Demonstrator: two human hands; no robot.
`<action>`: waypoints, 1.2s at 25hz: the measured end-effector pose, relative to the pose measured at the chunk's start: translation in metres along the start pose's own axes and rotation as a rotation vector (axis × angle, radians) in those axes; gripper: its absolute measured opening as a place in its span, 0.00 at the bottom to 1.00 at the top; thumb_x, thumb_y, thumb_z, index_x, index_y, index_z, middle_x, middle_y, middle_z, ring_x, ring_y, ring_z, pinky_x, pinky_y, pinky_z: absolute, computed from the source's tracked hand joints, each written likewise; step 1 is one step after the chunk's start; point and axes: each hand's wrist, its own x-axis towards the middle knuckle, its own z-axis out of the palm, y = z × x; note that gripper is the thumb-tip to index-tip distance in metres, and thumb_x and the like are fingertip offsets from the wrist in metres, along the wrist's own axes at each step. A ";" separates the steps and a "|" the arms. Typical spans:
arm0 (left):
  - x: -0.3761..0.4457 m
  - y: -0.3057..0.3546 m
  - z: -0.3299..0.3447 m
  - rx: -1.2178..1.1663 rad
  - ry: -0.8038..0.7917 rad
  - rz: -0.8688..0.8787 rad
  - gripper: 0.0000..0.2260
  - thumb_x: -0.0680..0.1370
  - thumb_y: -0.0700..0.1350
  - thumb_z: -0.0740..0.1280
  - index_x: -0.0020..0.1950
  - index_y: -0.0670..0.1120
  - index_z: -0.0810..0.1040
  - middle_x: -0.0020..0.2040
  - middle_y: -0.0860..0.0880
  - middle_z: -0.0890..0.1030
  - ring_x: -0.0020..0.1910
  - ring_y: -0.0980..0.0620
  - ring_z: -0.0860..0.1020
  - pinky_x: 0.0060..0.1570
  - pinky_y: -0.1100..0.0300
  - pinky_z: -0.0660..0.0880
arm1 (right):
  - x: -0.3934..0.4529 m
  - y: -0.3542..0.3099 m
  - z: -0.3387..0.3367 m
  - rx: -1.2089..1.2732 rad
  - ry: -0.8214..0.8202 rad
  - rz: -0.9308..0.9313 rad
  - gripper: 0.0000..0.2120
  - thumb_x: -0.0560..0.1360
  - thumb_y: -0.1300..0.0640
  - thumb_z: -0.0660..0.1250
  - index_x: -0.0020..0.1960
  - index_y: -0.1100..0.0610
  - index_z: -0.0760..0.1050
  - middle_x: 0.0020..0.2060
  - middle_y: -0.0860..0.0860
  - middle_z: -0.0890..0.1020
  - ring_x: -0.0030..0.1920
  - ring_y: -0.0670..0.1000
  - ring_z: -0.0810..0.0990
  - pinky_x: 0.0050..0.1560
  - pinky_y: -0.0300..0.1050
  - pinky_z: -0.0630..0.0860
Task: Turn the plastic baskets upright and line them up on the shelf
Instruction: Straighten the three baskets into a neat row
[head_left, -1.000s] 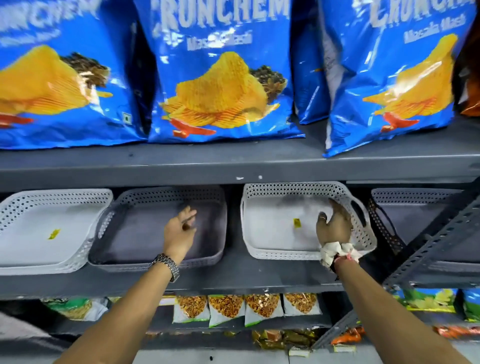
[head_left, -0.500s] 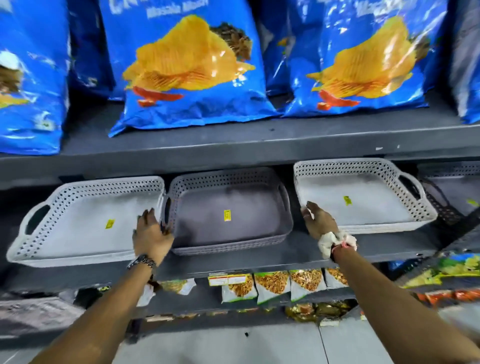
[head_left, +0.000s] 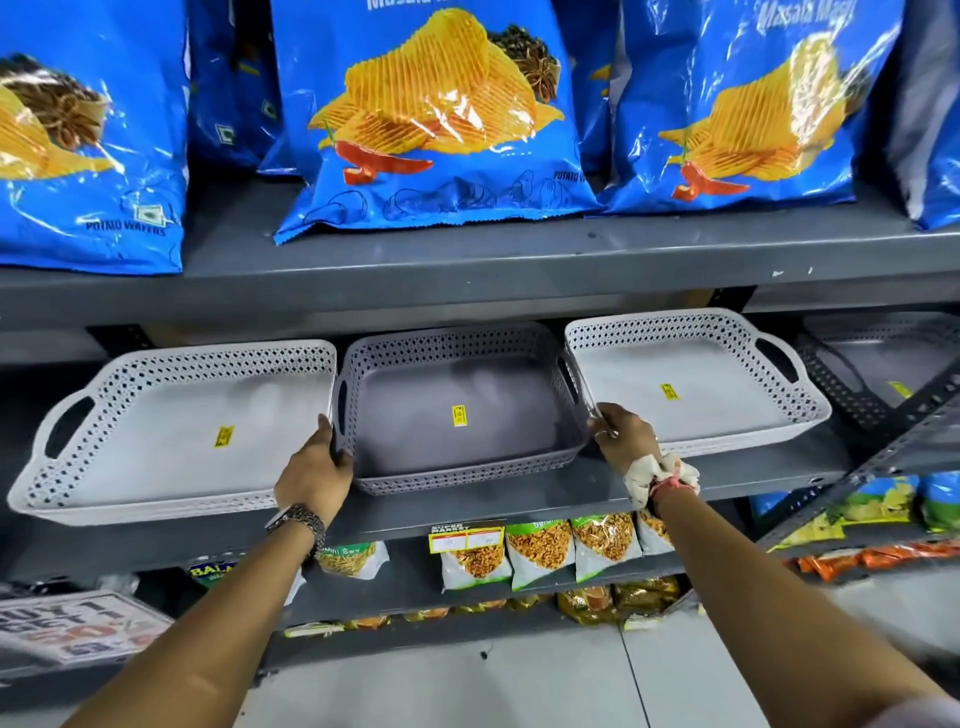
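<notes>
Three perforated plastic baskets stand upright in a row on the grey shelf (head_left: 467, 506): a white basket (head_left: 156, 431) at the left, a grey basket (head_left: 457, 400) in the middle, another white basket (head_left: 696, 384) to its right. Each has a yellow sticker inside. My left hand (head_left: 317, 470) grips the grey basket's left front corner. My right hand (head_left: 621, 434) holds its right front corner, where it meets the right white basket. A further dark grey basket (head_left: 878, 374) sits at the far right, partly hidden by a shelf brace.
Large blue chip bags (head_left: 436, 119) fill the shelf above, close over the baskets. Small snack packets (head_left: 540, 551) hang on the shelf below. A slanted metal brace (head_left: 883, 452) crosses at the right. A promo sign (head_left: 78, 623) sits at the lower left.
The view has shifted left and closer. My left hand moved from the left white basket's edge onto the grey basket's left corner; my right hand closed on its right corner.
</notes>
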 end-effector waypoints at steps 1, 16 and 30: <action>0.000 0.000 0.001 0.002 0.007 0.008 0.26 0.77 0.46 0.59 0.75 0.47 0.57 0.60 0.38 0.79 0.54 0.35 0.78 0.46 0.46 0.76 | 0.000 -0.001 0.002 -0.010 -0.008 -0.010 0.17 0.75 0.56 0.61 0.62 0.57 0.72 0.54 0.63 0.81 0.56 0.64 0.77 0.55 0.52 0.73; 0.036 -0.001 -0.005 -0.180 -0.004 -0.039 0.25 0.76 0.52 0.62 0.70 0.42 0.65 0.61 0.38 0.79 0.58 0.37 0.78 0.54 0.49 0.76 | 0.037 -0.027 0.012 0.026 0.024 0.016 0.11 0.74 0.54 0.60 0.44 0.62 0.72 0.45 0.67 0.80 0.47 0.67 0.76 0.43 0.46 0.68; 0.098 0.007 0.021 -0.160 0.131 0.081 0.19 0.77 0.42 0.58 0.69 0.46 0.70 0.54 0.35 0.81 0.52 0.36 0.79 0.50 0.51 0.75 | 0.089 -0.033 0.038 -0.106 0.083 -0.096 0.10 0.72 0.61 0.59 0.48 0.64 0.75 0.49 0.69 0.80 0.51 0.70 0.76 0.49 0.54 0.73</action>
